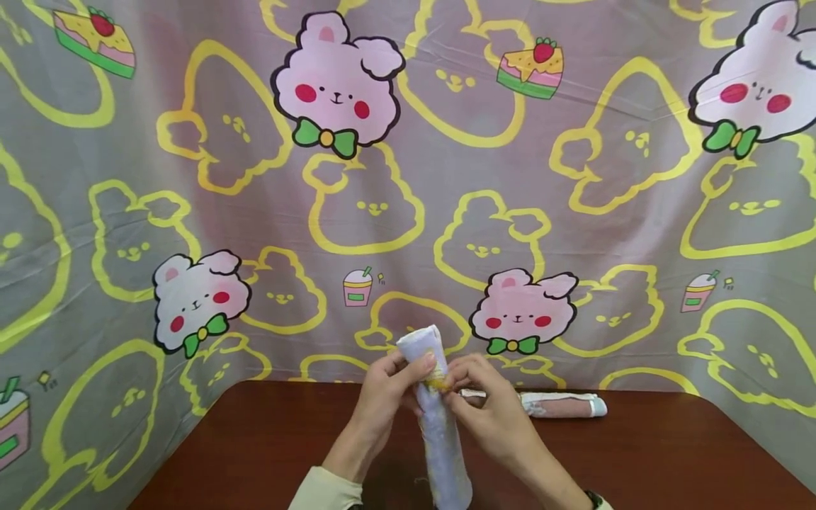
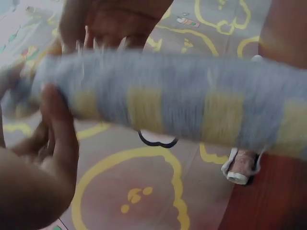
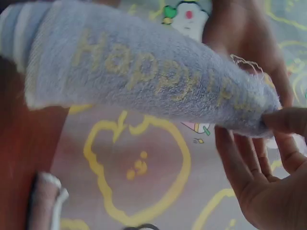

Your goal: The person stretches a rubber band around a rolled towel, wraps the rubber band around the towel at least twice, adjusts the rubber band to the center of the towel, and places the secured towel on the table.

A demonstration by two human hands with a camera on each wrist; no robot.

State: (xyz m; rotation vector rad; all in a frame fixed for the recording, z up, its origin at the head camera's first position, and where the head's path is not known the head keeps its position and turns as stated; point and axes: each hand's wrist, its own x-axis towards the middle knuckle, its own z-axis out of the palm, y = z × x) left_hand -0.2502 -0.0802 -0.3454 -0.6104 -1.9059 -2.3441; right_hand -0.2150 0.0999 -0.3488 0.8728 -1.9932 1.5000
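Note:
A light blue rolled towel [image 1: 440,439] stands tilted above the table, its upper end leaning left. My left hand [image 1: 395,386] grips it near the top, thumb across the front. At its right side my right hand [image 1: 487,404] pinches the towel between thumb and fingers, beside a small yellow-orange patch whose kind I cannot tell. Yellow lettering starting "Happy" runs along the roll [image 3: 158,67] in the right wrist view. The left wrist view shows yellow blocks on the roll [image 2: 182,100], slightly blurred. Loose threads hang near the held end.
A second roll [image 1: 564,406], pinkish brown with white edges, lies on the dark red-brown table [image 1: 663,453] behind my right hand. A grey curtain [image 1: 433,163] printed with rabbits and yellow outlines rises behind the table and along its sides.

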